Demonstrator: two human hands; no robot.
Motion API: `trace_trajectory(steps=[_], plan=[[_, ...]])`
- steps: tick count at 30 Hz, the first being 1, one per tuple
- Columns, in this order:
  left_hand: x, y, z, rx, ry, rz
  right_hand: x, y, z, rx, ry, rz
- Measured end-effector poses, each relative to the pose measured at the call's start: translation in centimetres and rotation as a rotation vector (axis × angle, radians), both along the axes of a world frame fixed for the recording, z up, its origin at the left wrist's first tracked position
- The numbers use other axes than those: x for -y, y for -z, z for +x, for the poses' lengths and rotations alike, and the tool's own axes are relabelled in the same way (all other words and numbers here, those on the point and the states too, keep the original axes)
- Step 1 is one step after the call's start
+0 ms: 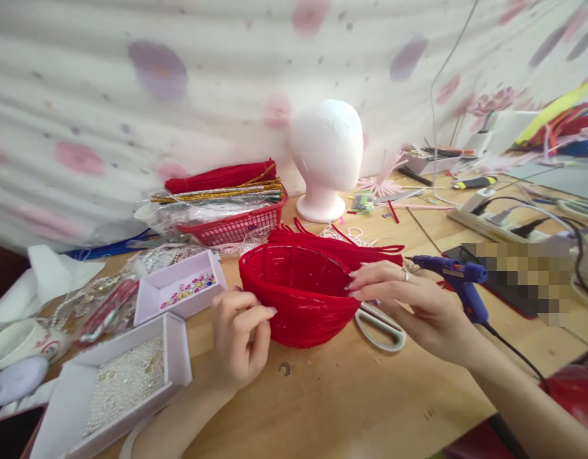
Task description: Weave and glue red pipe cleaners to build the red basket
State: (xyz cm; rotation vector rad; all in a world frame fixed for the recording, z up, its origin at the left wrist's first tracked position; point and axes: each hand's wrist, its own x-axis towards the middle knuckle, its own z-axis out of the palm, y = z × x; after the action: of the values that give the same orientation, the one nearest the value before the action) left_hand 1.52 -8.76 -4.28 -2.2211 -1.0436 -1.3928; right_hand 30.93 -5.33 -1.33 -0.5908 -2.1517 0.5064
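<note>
A red, fuzzy bowl-shaped piece point(313, 319), seemingly made of chenille stems, tilts with its open side up above the table. My left hand point(241, 335) has its fingers curled on the left side of the piece, thumb and forefinger at the rim. On the opposite side, my right hand point(403, 299), with a ring on one finger, holds the right rim between fingers and thumb; the thumb is mostly hidden. Directly behind lies a bundle of red chenille stems point(370, 251). White-handled scissors point(382, 331) lie partly hidden under my right hand.
A white foam head point(328, 153) stands at the back, beside a red basket point(236, 223) of craft stems. Lilac boxes hold pearl beads point(129, 382) and coloured gems point(188, 291). A blue glue gun point(458, 280) with a cord and a power strip point(494, 220) are at right.
</note>
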Motion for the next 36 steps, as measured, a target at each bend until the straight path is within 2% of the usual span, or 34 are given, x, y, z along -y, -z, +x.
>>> trace_trajectory(steps=[5, 10, 15, 19, 23, 26, 36], plan=[[-0.3, 0.1, 0.0, 0.058, -0.019, -0.011, -0.1, 1.3, -0.9, -0.063, -0.038, 0.104], [-0.6, 0.4, 0.3, 0.177, 0.0, -0.065, 0.5, 2.3, -1.9, -0.1, 0.068, 0.149], [-1.0, 0.3, -0.1, 0.331, 0.037, -0.103, 0.9, 1.7, -2.7, -0.236, 0.082, 0.027], [-0.3, -1.2, -1.0, 0.347, 0.043, -0.095, 0.6, 0.3, -2.6, -0.282, 0.012, -0.077], [0.6, -3.0, -1.3, 0.266, 0.125, -0.374, 0.1, 0.0, -2.1, -0.305, -0.049, -0.231], [1.0, -3.6, -0.9, 0.275, 0.212, -0.535, -0.1, 0.4, -1.7, -0.316, -0.1, -0.309], [1.3, -4.1, -0.9, 0.249, 0.201, -0.672, -0.5, 0.3, -1.1, -0.25, -0.225, -0.351]])
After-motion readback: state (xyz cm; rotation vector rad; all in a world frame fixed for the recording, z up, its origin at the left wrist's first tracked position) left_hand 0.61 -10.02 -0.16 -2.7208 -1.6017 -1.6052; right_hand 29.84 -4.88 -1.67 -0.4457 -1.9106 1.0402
